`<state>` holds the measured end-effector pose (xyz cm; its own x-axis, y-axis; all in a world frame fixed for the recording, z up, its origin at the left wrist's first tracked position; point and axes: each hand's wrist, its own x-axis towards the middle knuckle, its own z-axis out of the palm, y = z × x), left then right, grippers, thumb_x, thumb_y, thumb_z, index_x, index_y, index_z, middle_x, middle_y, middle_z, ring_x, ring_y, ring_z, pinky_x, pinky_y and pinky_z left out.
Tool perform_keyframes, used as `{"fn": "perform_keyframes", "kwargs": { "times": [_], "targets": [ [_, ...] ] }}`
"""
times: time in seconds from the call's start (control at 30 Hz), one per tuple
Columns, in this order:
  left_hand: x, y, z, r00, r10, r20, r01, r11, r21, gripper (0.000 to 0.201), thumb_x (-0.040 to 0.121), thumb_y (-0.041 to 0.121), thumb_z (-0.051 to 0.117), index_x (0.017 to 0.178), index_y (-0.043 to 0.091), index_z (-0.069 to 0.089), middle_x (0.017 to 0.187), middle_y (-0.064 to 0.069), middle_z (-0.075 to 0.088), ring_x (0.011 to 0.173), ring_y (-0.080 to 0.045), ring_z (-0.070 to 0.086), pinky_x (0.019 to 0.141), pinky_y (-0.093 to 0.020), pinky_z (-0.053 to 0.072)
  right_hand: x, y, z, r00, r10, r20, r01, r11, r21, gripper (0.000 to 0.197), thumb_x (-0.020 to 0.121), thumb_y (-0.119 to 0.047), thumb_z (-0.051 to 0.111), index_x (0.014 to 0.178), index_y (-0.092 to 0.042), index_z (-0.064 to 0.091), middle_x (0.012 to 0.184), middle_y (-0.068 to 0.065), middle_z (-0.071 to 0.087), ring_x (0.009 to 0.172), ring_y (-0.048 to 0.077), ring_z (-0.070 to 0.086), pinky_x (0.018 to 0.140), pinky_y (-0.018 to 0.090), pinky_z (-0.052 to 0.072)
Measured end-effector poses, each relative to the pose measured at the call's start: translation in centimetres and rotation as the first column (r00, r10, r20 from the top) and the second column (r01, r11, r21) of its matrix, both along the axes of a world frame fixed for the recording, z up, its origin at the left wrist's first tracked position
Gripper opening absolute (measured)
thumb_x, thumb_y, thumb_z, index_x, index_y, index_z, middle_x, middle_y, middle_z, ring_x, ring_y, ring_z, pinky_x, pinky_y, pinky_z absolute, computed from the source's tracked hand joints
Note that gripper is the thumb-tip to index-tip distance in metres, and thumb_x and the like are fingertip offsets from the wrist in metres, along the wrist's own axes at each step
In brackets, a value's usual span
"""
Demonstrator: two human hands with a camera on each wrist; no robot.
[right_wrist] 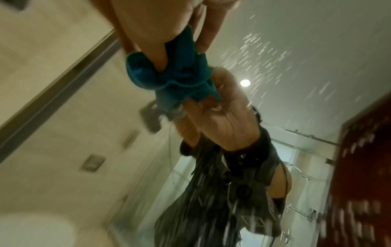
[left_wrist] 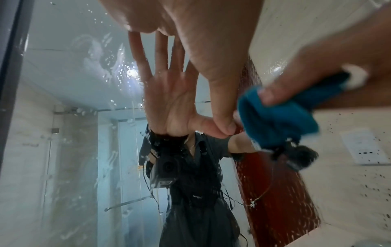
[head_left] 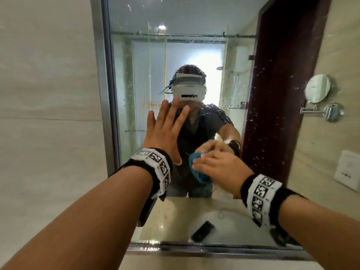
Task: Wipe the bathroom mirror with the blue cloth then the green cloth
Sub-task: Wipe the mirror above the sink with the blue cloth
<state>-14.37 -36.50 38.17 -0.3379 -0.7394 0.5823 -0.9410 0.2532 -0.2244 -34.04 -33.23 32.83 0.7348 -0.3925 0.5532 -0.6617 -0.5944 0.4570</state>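
The right hand (head_left: pixel 218 166) holds a bunched blue cloth (head_left: pixel 198 172) against the bathroom mirror (head_left: pixel 136 65), low on the glass and right of its middle. Its grip is closed on the cloth: in the right wrist view, the fingers (right_wrist: pixel 203 33) and thumb pinch the folds of blue cloth (right_wrist: pixel 169 78), which meets its own reflection in the glass. From the left wrist view, a fingertip of the right hand (left_wrist: pixel 273 95) presses into the blue cloth (left_wrist: pixel 275 117), and this part of the picture is blurred.

Just to the left, the left hand (head_left: pixel 165 129) is raised with its palm toward the mirror, fingers straight and slightly spread; its grip is open and holds nothing. In the left wrist view the thumb tip of the left hand (left_wrist: pixel 211 50) meets its reflection on the glass. The thumb lies close beside the cloth.

Both wrists wear black bands carrying white blocks with black square codes. Water drops and streaks speckle the mirror, thickest on its right side, where a dark red door (head_left: pixel 282 75) is reflected. The glass also shows the person in a dark shirt wearing a white headset, with a shower enclosure behind. A round shaving mirror (head_left: pixel 317 88) on a metal arm and a white wall socket (head_left: pixel 348 170) also appear on the right. Below, a pale surface with a white basin (head_left: pixel 229 225) is reflected, with a dark flat object (head_left: pixel 202 230) lying on it.
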Motion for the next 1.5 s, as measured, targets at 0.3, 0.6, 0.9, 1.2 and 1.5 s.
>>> {"fn": "perform_keyframes", "kwargs": {
  "times": [0.3,0.6,0.9,1.2,1.5],
  "targets": [
    [0.7,1.7,1.5,0.998,-0.046,-0.031,0.047,0.997,0.056,0.123,0.069,0.060,0.070,0.146,0.031,-0.022,0.152,-0.002,-0.031,0.142,-0.026,-0.024,0.117,-0.049,-0.004,-0.1,-0.1,10.6,0.820,-0.230,0.524,0.273,0.962,-0.005,0.046,0.084,-0.014,0.061,0.130,-0.019,0.053,0.128,0.000,0.057,0.114,0.028,0.048,0.099,0.038,0.038],
    [-1.0,1.5,8.8,1.000,-0.005,-0.029,0.002,0.995,-0.096,0.135,0.066,0.061,0.073,0.142,0.025,-0.032,0.146,-0.007,-0.042,0.136,-0.027,-0.035,0.110,-0.056,-0.017,0.3,-0.2,8.9,0.953,-0.249,0.172,0.262,0.964,-0.055,0.057,0.052,-0.008,0.087,0.105,-0.019,0.070,0.109,0.000,0.068,0.102,0.024,0.063,0.085,0.038,0.051],
    [-2.1,-0.8,14.3,0.996,0.085,-0.031,-0.086,0.996,-0.025,0.156,0.049,0.064,0.081,0.137,0.020,-0.040,0.142,-0.008,-0.047,0.135,-0.030,-0.035,0.115,-0.056,-0.004,0.2,-0.3,18.1,0.806,-0.204,0.556,0.288,0.955,-0.067,0.049,0.084,-0.001,0.058,0.130,-0.018,0.052,0.130,0.004,0.055,0.113,0.028,0.047,0.101,0.034,0.036],
    [-2.0,-1.8,13.6,0.995,0.069,-0.065,-0.073,0.995,-0.066,0.161,0.042,0.070,0.080,0.129,0.022,-0.048,0.137,-0.007,-0.053,0.132,-0.029,-0.041,0.114,-0.057,-0.006,0.2,-0.5,15.4,0.970,-0.179,0.166,0.190,0.980,-0.056,0.058,0.072,-0.006,0.074,0.124,-0.024,0.058,0.117,-0.004,0.063,0.106,0.022,0.056,0.090,0.039,0.050],
    [-2.1,-1.4,13.7,0.994,0.098,-0.043,-0.100,0.994,-0.050,0.161,0.042,0.072,0.078,0.131,0.021,-0.046,0.136,-0.008,-0.054,0.131,-0.030,-0.041,0.114,-0.057,-0.004,0.7,-1.1,19.4,0.855,-0.120,0.504,0.212,0.969,-0.130,0.048,0.082,-0.001,0.061,0.127,-0.017,0.056,0.124,0.006,0.060,0.108,0.030,0.052,0.094,0.034,0.040]
  ]
}}
